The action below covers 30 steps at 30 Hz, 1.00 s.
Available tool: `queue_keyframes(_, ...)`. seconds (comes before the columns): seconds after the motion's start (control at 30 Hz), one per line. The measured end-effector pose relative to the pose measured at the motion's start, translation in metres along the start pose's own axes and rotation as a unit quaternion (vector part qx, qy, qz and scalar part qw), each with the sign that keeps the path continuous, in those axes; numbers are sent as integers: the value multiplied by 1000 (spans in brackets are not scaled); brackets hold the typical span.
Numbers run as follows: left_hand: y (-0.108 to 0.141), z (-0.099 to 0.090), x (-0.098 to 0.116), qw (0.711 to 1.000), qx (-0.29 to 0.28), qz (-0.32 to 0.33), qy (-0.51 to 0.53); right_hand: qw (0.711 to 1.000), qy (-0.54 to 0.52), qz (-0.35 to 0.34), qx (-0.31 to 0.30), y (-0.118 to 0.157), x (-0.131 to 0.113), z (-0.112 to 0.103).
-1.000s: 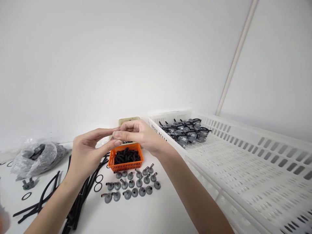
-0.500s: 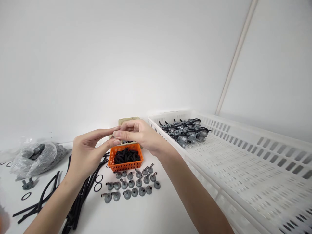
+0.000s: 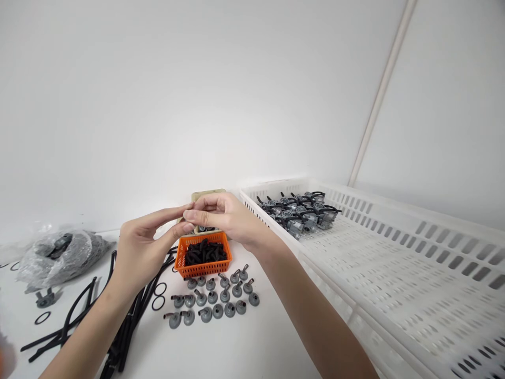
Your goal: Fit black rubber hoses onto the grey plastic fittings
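Observation:
Fingertips of my left hand (image 3: 148, 242) and my right hand (image 3: 216, 216) meet just above and behind an orange basket (image 3: 203, 270). Both hands are closed in a pinch; whatever lies between the fingers is hidden by them. Short black curved pieces (image 3: 205, 251) fill the basket. In front of it stand several grey round fittings (image 3: 213, 298) with bent spouts, set out in rough rows on the white table (image 3: 232, 347). Partly hidden behind my fingers is a beige box (image 3: 209, 196) with small parts in it.
On the right stands a large white slotted crate (image 3: 379, 295) holding several clear-and-grey assemblies with black tubes (image 3: 300, 213). Black tubes (image 3: 132, 321) and black rings (image 3: 158, 302) lie at the left, near a bubble-wrap bag (image 3: 65, 258) and a grey part (image 3: 45, 298).
My left hand has shifted very slightly, its fingers staying against those of my right hand. Everything on the table and in the crate stays in place.

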State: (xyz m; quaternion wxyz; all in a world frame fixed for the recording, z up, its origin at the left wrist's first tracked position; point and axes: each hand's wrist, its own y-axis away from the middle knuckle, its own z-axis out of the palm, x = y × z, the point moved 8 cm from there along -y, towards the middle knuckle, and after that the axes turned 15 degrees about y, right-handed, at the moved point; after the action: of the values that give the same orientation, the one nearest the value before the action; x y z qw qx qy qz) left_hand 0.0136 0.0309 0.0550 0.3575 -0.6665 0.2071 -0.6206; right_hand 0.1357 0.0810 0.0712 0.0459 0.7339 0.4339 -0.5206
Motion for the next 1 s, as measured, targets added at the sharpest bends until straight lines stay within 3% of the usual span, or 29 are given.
queue_keyframes(1.0,-2,0,-1,1000,1,-8,-3,1000,18,2,-5,0,1,0)
